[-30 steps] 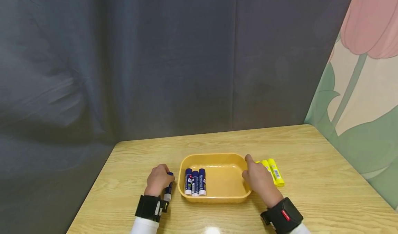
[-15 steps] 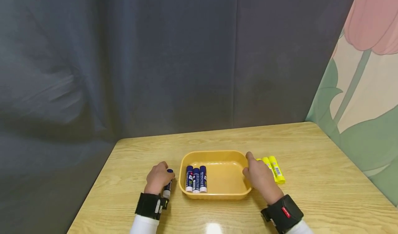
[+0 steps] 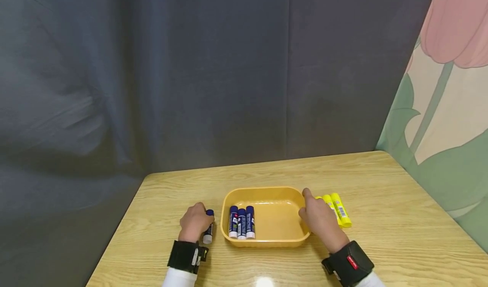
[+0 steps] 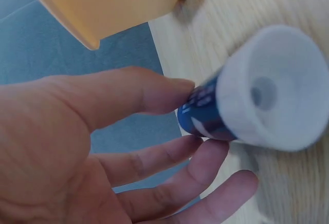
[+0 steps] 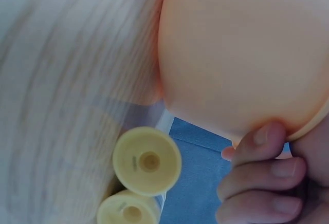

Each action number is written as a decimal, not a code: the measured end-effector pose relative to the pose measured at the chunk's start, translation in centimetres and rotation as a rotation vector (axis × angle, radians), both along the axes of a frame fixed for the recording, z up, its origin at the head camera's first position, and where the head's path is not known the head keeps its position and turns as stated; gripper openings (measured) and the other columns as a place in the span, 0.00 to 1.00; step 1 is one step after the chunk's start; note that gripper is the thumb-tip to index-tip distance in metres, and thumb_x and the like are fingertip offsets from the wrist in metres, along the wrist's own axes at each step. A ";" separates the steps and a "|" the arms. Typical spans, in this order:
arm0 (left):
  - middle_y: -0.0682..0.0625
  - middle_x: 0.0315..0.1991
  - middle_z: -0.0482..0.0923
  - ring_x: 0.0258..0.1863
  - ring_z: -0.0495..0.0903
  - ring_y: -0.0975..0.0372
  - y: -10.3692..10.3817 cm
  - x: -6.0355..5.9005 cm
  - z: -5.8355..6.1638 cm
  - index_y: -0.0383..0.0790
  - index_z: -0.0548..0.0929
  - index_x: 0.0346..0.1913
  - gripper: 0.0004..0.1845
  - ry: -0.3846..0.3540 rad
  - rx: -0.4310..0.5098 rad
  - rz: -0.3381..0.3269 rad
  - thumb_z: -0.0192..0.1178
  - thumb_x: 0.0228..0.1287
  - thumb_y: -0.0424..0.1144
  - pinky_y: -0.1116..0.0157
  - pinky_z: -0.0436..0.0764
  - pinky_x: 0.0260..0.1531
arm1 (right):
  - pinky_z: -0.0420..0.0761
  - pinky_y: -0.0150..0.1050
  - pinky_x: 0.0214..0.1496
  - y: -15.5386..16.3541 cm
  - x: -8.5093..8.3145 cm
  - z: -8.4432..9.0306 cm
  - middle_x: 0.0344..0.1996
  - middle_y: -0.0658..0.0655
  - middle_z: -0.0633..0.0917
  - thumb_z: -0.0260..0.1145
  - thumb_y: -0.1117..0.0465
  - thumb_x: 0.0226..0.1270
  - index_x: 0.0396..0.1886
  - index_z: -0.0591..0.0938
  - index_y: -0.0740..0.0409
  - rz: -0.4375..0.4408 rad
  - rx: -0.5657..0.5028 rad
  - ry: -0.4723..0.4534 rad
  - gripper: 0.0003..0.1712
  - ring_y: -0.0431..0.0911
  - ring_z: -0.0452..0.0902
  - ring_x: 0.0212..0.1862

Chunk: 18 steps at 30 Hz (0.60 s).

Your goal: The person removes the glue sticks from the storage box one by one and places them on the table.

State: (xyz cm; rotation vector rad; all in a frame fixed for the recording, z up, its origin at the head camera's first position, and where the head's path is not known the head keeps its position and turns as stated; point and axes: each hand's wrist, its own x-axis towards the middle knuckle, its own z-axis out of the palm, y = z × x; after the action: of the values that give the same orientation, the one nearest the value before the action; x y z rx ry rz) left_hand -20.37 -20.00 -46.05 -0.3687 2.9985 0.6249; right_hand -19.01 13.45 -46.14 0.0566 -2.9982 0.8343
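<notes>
Two hands at work around a shallow yellow tray [image 3: 267, 243] on a wooden bench [image 3: 400, 210]. The left hand [image 3: 194, 221] pinches a blue glue stick [image 3: 208, 231] with a white base, thumb on one side and fingertips on the other, the gap between them no wider than the stick; in the left wrist view the lowest visible finger hangs loose of it. The stick is outside the tray, just beside its left end, and whether it touches the bench or is slightly raised cannot be told. The right hand [image 3: 322, 223] grips the tray's right end, the thumb at the inner side of the rim and the other fingers curled against the outer wall.

Inside the tray, three blue sticks [image 3: 242, 224] lie side by side at the left, with bare tray floor to their right. Beyond the right hand lie yellow glue sticks [image 3: 340, 210]; three show from above, one of them partly hidden by that hand.

Change is slight: compared with half a second earlier, the pinched stick's white base is a little clearer of the left wrist strap [image 3: 184, 255], while the tray, its contents and the right hand keep their arrangement. This suggests a grip being settled rather than a stick being carried; the work appears to be at the grasping stage, with the tray steadied meanwhile.
</notes>
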 end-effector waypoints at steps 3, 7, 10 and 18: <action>0.42 0.31 0.78 0.30 0.77 0.53 0.2 -0.2 0.0 0.30 0.79 0.42 0.15 0.005 0.009 -0.003 0.67 0.59 0.39 0.51 0.77 0.37 | 0.67 0.35 0.19 0.0 0.0 0.1 0.18 0.56 0.74 0.61 0.66 0.66 0.66 0.66 0.69 -0.003 -0.010 -0.010 0.30 0.47 0.68 0.16; 0.42 0.32 0.78 0.31 0.77 0.52 0.3 -0.1 -0.1 0.30 0.79 0.43 0.16 0.001 0.015 0.001 0.65 0.61 0.40 0.49 0.76 0.39 | 0.66 0.35 0.18 0.0 0.1 0.1 0.17 0.56 0.73 0.60 0.66 0.66 0.68 0.66 0.69 -0.001 -0.019 -0.014 0.31 0.46 0.68 0.16; 0.41 0.33 0.79 0.32 0.78 0.51 0.3 0.3 0.2 0.28 0.78 0.45 0.18 0.011 0.008 0.000 0.63 0.62 0.42 0.46 0.76 0.41 | 0.66 0.35 0.19 0.0 0.2 0.0 0.17 0.56 0.73 0.60 0.66 0.66 0.68 0.66 0.69 0.001 -0.015 -0.017 0.31 0.47 0.68 0.16; 0.40 0.36 0.80 0.34 0.81 0.48 2.9 1.4 3.7 0.28 0.80 0.48 0.20 0.162 -0.057 -0.073 0.65 0.65 0.43 0.48 0.81 0.35 | 0.67 0.36 0.19 0.2 0.1 0.4 0.18 0.57 0.73 0.61 0.65 0.66 0.67 0.66 0.69 -0.001 0.008 -0.014 0.31 0.47 0.68 0.17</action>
State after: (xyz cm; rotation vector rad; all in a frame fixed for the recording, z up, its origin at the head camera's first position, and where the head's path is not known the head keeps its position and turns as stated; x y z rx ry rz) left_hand -18.93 -17.10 -42.34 -0.2204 3.1728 0.5914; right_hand -18.87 13.66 -45.77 0.0500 -3.0148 0.8263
